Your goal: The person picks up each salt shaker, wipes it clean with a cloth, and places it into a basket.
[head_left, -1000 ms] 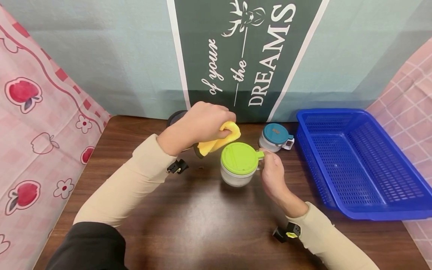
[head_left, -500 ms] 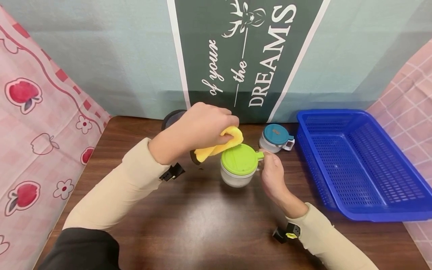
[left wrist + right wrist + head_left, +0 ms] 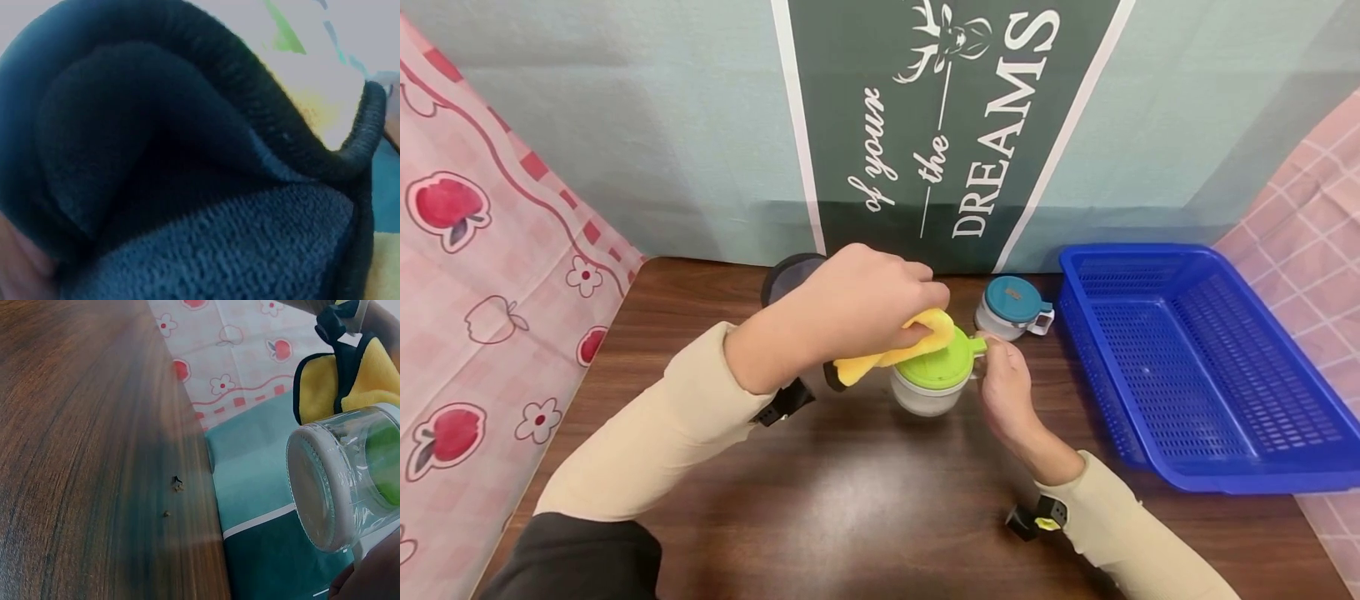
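Observation:
My left hand (image 3: 865, 304) grips a folded yellow cloth (image 3: 936, 329) with a black edge and presses it on the bright green lid (image 3: 936, 371) of a clear jar (image 3: 928, 402). The dark grey side of the cloth (image 3: 219, 250) fills most of the left wrist view. By its handle, my right hand (image 3: 1006, 387) holds the jar. The right wrist view shows the underside of the jar (image 3: 312, 487), raised off the table. Part of the lid is hidden under the cloth. A dark grey, black-edged piece (image 3: 793, 275) shows behind my left forearm; whether it belongs to the cloth I cannot tell.
A smaller jar with a teal lid (image 3: 1013, 300) stands behind my right hand. The blue perforated basket (image 3: 1285, 481) is at the right of the brown table (image 3: 850, 508). Small crumbs (image 3: 177, 484) lie on the wood. A fabric backdrop (image 3: 700, 167) rises behind.
My left hand has moved right and toward me with the cloth, from beside the lid onto its top. The right hand and the jar have stayed in place.

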The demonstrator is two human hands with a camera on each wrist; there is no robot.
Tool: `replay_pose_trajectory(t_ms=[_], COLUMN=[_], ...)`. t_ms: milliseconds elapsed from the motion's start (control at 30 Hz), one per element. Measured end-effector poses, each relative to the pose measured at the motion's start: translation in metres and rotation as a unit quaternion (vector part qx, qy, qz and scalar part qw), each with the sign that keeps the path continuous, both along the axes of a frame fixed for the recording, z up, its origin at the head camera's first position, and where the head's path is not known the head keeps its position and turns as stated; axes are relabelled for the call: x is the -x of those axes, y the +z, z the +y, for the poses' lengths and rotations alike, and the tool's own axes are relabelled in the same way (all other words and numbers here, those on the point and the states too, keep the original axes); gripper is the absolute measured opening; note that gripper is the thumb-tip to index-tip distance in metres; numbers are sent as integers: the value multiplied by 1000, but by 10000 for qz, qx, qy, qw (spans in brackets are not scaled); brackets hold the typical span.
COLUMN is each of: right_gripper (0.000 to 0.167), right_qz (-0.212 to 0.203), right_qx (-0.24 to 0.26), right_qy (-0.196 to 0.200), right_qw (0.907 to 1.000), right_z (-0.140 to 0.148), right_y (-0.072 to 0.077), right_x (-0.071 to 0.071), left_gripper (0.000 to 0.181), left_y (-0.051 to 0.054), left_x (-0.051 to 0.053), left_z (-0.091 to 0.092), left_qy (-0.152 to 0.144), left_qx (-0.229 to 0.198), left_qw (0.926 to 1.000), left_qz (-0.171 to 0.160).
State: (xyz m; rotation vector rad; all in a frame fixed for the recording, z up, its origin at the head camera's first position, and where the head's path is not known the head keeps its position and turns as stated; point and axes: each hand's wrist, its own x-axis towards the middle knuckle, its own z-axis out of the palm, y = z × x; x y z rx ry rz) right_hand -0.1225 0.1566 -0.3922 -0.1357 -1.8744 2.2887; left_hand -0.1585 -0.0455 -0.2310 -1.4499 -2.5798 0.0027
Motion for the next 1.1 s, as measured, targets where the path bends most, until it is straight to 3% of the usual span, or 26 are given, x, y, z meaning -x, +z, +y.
replay_pose_trajectory(t_ms=[267,467,800,1100], right_gripper=[41,43,46,46], right_qz=[84,135,285,298], right_qx=[-34,-179,-99,-27], right_qy=[-13,40,189,114], right_qw=[10000,9997,9994,9995], right_z=[0,0,-1,-1], right_y=[0,1,1,1], right_x=[0,0,0,-1], left_gripper=[14,16,16,19], left_y=[3,3,-5,-12], left_x=[-17,-25,-27,-22], left_z=[7,12,20,25], left_qy=[-380,-442,-496,-511], left_qx=[236,365,541,605], left_qw=[9988,9981,9972,9968], left_qz=[175,211,171,94])
